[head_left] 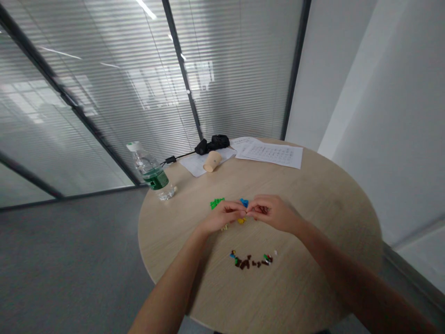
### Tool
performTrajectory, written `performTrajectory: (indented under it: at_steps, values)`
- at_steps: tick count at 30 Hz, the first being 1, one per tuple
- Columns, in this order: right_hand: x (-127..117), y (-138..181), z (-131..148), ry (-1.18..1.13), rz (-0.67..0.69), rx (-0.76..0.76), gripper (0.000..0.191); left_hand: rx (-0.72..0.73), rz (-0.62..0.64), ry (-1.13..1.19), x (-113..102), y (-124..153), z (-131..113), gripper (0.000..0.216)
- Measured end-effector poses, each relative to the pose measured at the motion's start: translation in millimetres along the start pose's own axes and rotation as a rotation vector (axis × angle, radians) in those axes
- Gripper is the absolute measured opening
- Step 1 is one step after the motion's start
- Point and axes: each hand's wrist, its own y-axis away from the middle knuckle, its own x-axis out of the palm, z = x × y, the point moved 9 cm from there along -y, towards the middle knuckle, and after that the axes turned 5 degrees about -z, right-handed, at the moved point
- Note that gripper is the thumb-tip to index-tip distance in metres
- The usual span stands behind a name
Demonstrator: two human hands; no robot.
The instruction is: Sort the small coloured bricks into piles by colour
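My left hand (225, 215) and my right hand (271, 211) meet fingertip to fingertip above the middle of the round table. Both are closed in a pinch; whatever lies between the fingertips is too small to make out. Beside the left hand sits a group of small green pieces (217, 202). Blue pieces (244, 202) show just behind the fingertips, yellow pieces (241, 221) just in front of them. A few pale pieces (224, 228) lie partly hidden under the left hand. Closer to me, brown pieces (245, 263) spread in a loose row with some of other colours.
On the wooden table (313, 199), a water bottle (151, 171) stands at the left edge. A paper cup (212, 161) lies on its side at the back, near a black bundled object (212, 143) with a cord. Printed sheets (269, 152) lie at the back right. Glass panels with blinds rise behind.
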Motion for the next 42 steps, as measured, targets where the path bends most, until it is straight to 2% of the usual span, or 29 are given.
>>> performTrajectory:
  at_steps: [4, 7, 9, 12, 14, 16, 19, 25, 30, 36, 42]
  values:
    - [1, 0, 3, 0.013, -0.008, -0.066, 0.016, 0.057, -0.012, 0.015, 0, -2, -2, 0.032]
    - [1, 1, 2, 0.015, -0.014, -0.066, 0.013, 0.049, -0.054, -0.066, -7, -3, -2, 0.028]
    - [0, 1, -1, 0.006, -0.025, -0.048, 0.013, 0.022, -0.146, -0.244, -25, 0, -1, 0.025]
    - [-2, 1, -4, 0.007, -0.027, -0.022, 0.014, -0.064, -0.355, -0.699, -67, 9, 3, 0.02]
    - [1, 1, -7, 0.019, -0.002, -0.007, 0.014, -0.173, -0.422, -0.915, -88, 15, 10, 0.019]
    - [4, 2, -8, 0.033, 0.03, 0.003, 0.012, -0.27, -0.443, -1.018, -99, 19, 18, 0.02]
    - [7, 3, -9, 0.059, 0.063, 0.004, 0.011, -0.332, -0.401, -1.057, -97, 19, 23, 0.021]
    - [12, 3, -11, 0.111, 0.124, 0.038, 0.01, -0.329, -0.336, -1.101, -82, 15, 22, 0.023]
    - [18, 5, -6, 0.105, 0.223, 0.024, 0.011, -0.303, -0.401, -1.079, -85, 15, 20, 0.025]
    - [50, 18, 14, 0.023, 0.407, -0.053, 0.011, -0.218, -0.461, -0.966, -80, 13, 10, 0.025]
    - [77, 28, 28, 0.063, 0.478, -0.155, 0.022, -0.149, -0.434, -0.937, -64, 7, 13, 0.022]
